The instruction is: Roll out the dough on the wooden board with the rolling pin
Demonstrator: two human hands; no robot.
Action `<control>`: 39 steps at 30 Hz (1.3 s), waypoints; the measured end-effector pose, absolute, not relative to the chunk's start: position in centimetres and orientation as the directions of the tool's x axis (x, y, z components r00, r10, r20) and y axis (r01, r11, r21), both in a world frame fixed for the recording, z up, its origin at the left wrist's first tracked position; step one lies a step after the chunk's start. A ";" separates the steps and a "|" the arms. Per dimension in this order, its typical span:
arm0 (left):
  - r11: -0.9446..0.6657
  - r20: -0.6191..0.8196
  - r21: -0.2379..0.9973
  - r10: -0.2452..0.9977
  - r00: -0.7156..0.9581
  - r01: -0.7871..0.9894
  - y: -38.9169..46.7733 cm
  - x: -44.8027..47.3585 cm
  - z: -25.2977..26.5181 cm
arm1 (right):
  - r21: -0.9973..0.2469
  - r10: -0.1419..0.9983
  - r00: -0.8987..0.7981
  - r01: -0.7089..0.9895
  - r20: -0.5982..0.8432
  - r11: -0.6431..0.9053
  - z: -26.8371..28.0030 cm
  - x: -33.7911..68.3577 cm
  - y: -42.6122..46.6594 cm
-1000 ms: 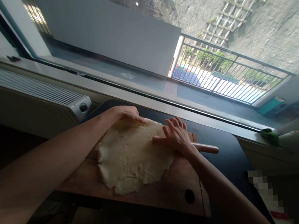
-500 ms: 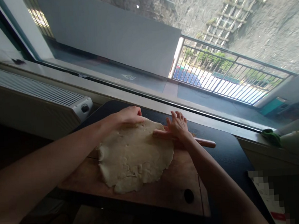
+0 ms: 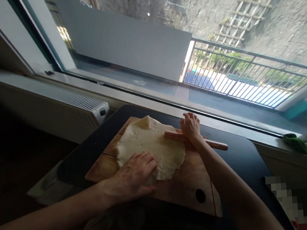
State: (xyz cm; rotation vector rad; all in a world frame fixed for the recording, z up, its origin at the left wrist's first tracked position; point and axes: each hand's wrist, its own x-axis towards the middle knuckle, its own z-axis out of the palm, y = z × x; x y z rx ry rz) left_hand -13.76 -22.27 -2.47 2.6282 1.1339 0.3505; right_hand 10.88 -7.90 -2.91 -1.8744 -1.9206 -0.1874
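Observation:
A large, thin sheet of pale dough (image 3: 144, 140) lies on a wooden cutting board (image 3: 180, 193); its far edge has a folded-over corner. My left hand (image 3: 138, 172) is at the near edge of the dough, fingers stretched over it and the thumb apart; what lies under the palm is hidden. My right hand (image 3: 191, 126) rests across a wooden rolling pin (image 3: 216, 145), its heel and wrist over the pin and its fingers reaching out beyond it, not wrapped round. The pin's left end lies on the dough's right part.
The board sits on a black table (image 3: 233, 162) against a window sill (image 3: 153, 109). A white radiator (image 3: 89, 105) stands at the left. Beyond the glass is a railing (image 3: 232, 74). A green cloth-like item (image 3: 294, 143) lies on the sill at the right.
My left hand has moved from the dough's far edge to its near edge. A corner at the far edge now shows folded over. My right hand stays at the rolling pin. The view has shifted.

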 end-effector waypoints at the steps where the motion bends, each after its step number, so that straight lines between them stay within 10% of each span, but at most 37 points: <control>1: -0.659 0.123 0.300 0.743 0.657 0.689 -22.6 -13.8 -2.6 | -0.240 0.922 -0.019 0.963 0.386 0.121 -2.7 11.2 -8.3; 10: -0.441 0.207 0.208 0.892 0.401 0.873 -13.3 -14.6 0.0 | -0.342 0.851 -0.511 0.783 0.123 0.520 -2.3 17.1 -20.9; 15: -0.095 -0.128 0.263 0.983 0.132 0.960 -5.6 -13.4 0.6 | -0.308 0.948 -0.315 0.898 0.048 0.314 -2.5 17.0 -20.8; 20: -0.122 -0.203 0.365 0.957 0.207 0.923 -5.1 -12.0 1.5 | -0.595 0.997 -0.050 0.804 -0.063 0.002 -2.6 16.5 -19.1; 29: 0.020 -0.312 0.857 0.815 0.488 0.515 -4.8 -12.9 4.7 | -0.921 0.989 -0.092 0.382 -0.117 -0.073 -3.0 17.1 -18.4; 39: 0.202 -0.494 0.718 0.822 0.283 0.667 -3.4 -19.4 0.3 | -0.888 0.978 0.002 0.419 -0.209 -0.190 -1.4 15.8 -18.8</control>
